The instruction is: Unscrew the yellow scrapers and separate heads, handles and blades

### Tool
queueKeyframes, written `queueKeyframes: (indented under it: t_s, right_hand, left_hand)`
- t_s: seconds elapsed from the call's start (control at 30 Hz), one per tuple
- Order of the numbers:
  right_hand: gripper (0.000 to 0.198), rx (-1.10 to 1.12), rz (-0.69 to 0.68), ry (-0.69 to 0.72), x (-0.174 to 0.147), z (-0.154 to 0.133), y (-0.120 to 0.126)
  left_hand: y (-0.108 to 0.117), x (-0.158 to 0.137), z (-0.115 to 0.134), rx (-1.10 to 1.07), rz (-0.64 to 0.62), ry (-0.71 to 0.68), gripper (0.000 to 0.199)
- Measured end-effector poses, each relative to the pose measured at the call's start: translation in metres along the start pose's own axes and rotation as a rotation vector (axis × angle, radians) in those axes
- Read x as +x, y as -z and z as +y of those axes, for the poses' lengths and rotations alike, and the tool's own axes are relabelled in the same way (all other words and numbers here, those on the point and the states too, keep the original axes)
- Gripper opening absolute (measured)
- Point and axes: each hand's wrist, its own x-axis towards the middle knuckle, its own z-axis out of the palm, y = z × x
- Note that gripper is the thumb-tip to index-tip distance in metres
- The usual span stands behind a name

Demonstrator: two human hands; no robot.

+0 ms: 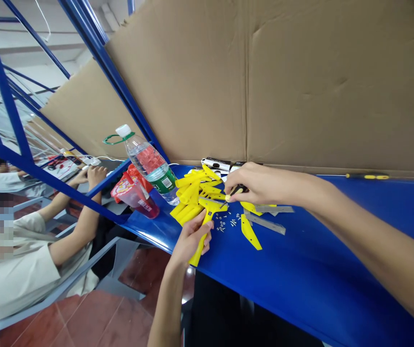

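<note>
My left hand (192,237) is wrapped round the handle of a yellow plastic scraper (212,206), which has a wide head and a grey strip along its edge. My right hand (248,185) grips a screwdriver (231,194) with a yellow and black handle. Its thin shaft points down at the scraper's head; whether the tip sits in a screw is too small to tell. Small screws and nuts (221,224) lie just right of the scraper. Beside them are a loose yellow plate (250,233) and flat grey metal blades (268,224). More yellow scraper parts (190,190) are heaped behind my left hand.
A water bottle (152,166) and a reddish plastic cup (140,200) stand left on the blue table (318,255). Another screwdriver (367,176) lies along the cardboard wall (322,86). A blue metal frame (109,72) rises at left, with a seated person (36,246) beyond.
</note>
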Motion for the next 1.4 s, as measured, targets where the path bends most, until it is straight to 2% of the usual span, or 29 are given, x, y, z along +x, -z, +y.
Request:
queueKeyframes:
  t_s: [0.1, 0.2, 0.33, 0.47, 0.57, 0.63, 0.7, 0.77, 0.83, 1.0, 1.1, 1.17, 1.27, 1.4]
  right_hand:
    - [0.011, 0.021, -0.013, 0.032, -0.001, -0.002, 0.002]
    - [0.009, -0.005, 0.011, -0.014, -0.002, -0.009, 0.008]
    - [0.031, -0.091, 0.083, -0.136, -0.001, -0.016, 0.012]
    - [0.021, -0.022, 0.117, -0.085, -0.002, -0.018, 0.014]
    - [0.046, 0.033, 0.126, -0.058, -0.005, -0.020, 0.014]
    - [0.049, 0.029, 0.137, -0.054, -0.006, -0.023, 0.012]
    - [0.050, 0.002, 0.144, -0.106, -0.006, -0.024, 0.009]
    - [0.052, -0.059, 0.144, -0.219, -0.006, -0.025, 0.007]
    - [0.046, -0.112, 0.120, -0.288, -0.005, -0.025, 0.007]
    - [0.016, -0.056, 0.059, -0.109, -0.006, -0.025, 0.015]
    - [0.032, -0.017, 0.114, -0.067, -0.007, -0.027, 0.014]
    - [0.040, -0.032, 0.147, -0.108, -0.006, -0.028, 0.010]
    - [0.033, -0.062, 0.164, -0.150, -0.005, -0.029, 0.007]
    - [0.023, -0.029, 0.168, -0.058, -0.003, -0.032, 0.008]
  left_hand:
    - [0.000, 0.000, 0.001, -0.012, 0.002, 0.004, 0.084]
    - [0.003, -0.002, 0.000, -0.030, -0.032, -0.002, 0.077]
    - [0.006, -0.002, -0.003, -0.043, -0.087, -0.010, 0.075]
    - [0.009, -0.001, -0.006, -0.054, -0.103, -0.002, 0.076]
    - [0.009, -0.001, -0.005, -0.059, -0.109, -0.005, 0.076]
    - [0.008, -0.002, -0.004, -0.065, -0.104, -0.005, 0.077]
    - [0.007, -0.002, -0.003, -0.068, -0.093, -0.006, 0.079]
    - [0.007, -0.003, -0.003, -0.066, -0.088, -0.007, 0.080]
    - [0.008, -0.002, -0.004, -0.061, -0.095, -0.006, 0.080]
    - [0.011, -0.001, -0.008, -0.054, -0.104, -0.014, 0.079]
    - [0.010, -0.001, -0.006, -0.055, -0.106, -0.016, 0.079]
    - [0.009, -0.002, -0.005, -0.056, -0.109, -0.015, 0.080]
    - [0.008, -0.002, -0.004, -0.060, -0.108, -0.016, 0.081]
    - [0.009, -0.002, -0.005, -0.059, -0.108, -0.018, 0.077]
